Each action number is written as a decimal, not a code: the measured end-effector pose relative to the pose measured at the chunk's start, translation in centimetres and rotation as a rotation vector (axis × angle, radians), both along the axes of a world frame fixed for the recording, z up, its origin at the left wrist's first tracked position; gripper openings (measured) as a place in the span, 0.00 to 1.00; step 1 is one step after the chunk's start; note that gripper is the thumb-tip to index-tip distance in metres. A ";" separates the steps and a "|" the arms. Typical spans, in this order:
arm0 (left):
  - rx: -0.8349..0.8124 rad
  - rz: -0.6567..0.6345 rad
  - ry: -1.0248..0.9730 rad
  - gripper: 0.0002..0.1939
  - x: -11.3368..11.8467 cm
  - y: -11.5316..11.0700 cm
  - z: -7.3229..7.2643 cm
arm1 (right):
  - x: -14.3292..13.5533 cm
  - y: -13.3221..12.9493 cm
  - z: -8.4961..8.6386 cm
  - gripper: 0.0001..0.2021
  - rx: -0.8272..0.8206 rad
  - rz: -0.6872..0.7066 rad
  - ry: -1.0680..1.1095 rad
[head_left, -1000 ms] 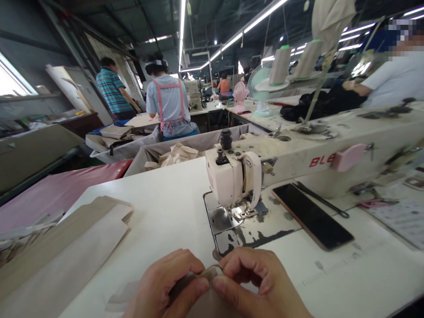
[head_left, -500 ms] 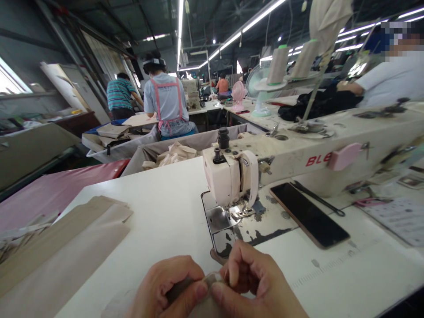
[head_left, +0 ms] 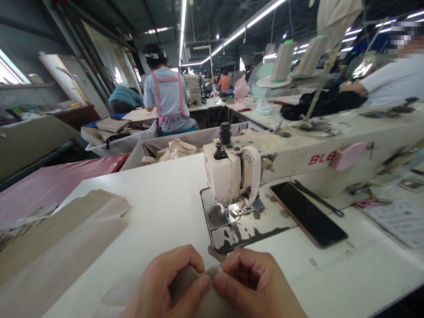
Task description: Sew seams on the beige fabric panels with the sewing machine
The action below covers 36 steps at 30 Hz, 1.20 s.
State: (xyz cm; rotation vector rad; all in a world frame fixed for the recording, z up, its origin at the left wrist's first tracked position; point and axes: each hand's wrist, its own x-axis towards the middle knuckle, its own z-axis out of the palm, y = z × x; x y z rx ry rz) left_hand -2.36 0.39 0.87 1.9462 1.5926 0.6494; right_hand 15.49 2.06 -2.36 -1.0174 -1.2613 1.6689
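Both of my hands meet at the front edge of the table, just below the sewing machine (head_left: 228,172). Between thumb and fingers, my left hand (head_left: 165,278) pinches the edge of a beige fabric piece (head_left: 212,300). My right hand (head_left: 256,282) grips the same edge right beside it, thumb against the cloth and fingers curled. The fabric hangs down out of the picture, so its lower part is hidden. Above my hands, the presser foot (head_left: 240,210) and needle plate stand with no cloth under them.
Stacked beige fabric panels (head_left: 73,238) lie on the left of the white table (head_left: 159,194). A phone (head_left: 308,214) and a black tool (head_left: 318,198) lie on the right. Behind are a bin of cloth (head_left: 175,150), thread cones (head_left: 283,62) and co-workers.
My hands stay pinched on the fabric; the right fingers have come down closer to its edge, and more cloth shows under the left hand. A striped-shirt co-worker has bent down.
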 end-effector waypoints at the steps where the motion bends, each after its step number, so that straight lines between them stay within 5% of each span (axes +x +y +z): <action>1: -0.017 0.019 -0.013 0.12 0.0 0.1 -0.1 | -0.1 0.1 -0.2 0.19 -0.005 0.002 0.011; 8: -0.231 -0.016 -0.203 0.14 0.1 2.5 -0.1 | 0.9 0.3 -1.7 0.16 0.106 0.035 -0.136; 10: -0.290 -0.053 -0.272 0.13 0.2 3.8 -0.3 | 2.3 0.8 -2.2 0.12 0.344 0.009 -0.283; 13: -0.339 -0.113 -0.311 0.13 0.8 6.0 -1.1 | 4.4 2.4 -2.9 0.14 0.939 -0.083 -0.519; 15: -0.295 -0.146 -0.228 0.12 1.4 7.5 -1.9 | 5.5 4.0 -3.2 0.13 1.285 0.037 -0.616; 17: -0.219 -0.135 -0.101 0.10 2.2 8.9 -2.9 | 5.9 5.9 -3.3 0.12 1.432 0.232 -0.660; 24: -0.118 0.025 0.108 0.06 4.1 12.2 -5.7 | 5.9 9.5 -3.3 0.15 1.387 0.367 -0.752; 36: -0.075 -0.012 0.095 0.08 4.0 13.9 -5.1 | 5.6 10.1 -4.2 0.21 1.412 0.200 -0.760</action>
